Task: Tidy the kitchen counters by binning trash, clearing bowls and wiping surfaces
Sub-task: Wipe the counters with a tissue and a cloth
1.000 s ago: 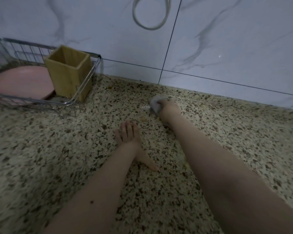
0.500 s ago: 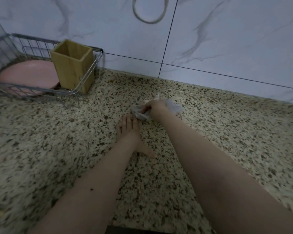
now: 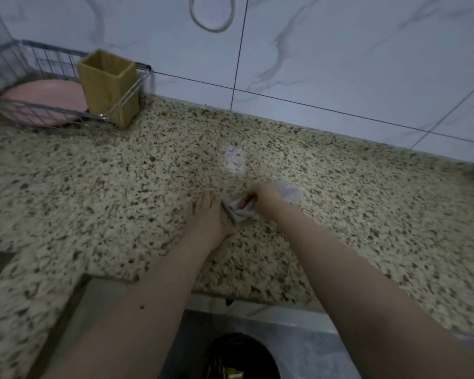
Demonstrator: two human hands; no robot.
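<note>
Speckled surface (image 3: 93, 187) takes up most of the view, wire rack (image 3: 25, 108) back left with a pink plate (image 3: 41, 102) and a wooden holder (image 3: 107, 86) in it. Left hand (image 3: 207, 218) lies flat, fingers straight, on the surface. Right hand (image 3: 263, 196) just beside it, curled round a crumpled cloth (image 3: 241, 210) pressed to the surface.

Worktop (image 3: 367, 203) lies open right and left of both hands; only the rack (image 3: 39, 113) blocks the far-left corner.
</note>
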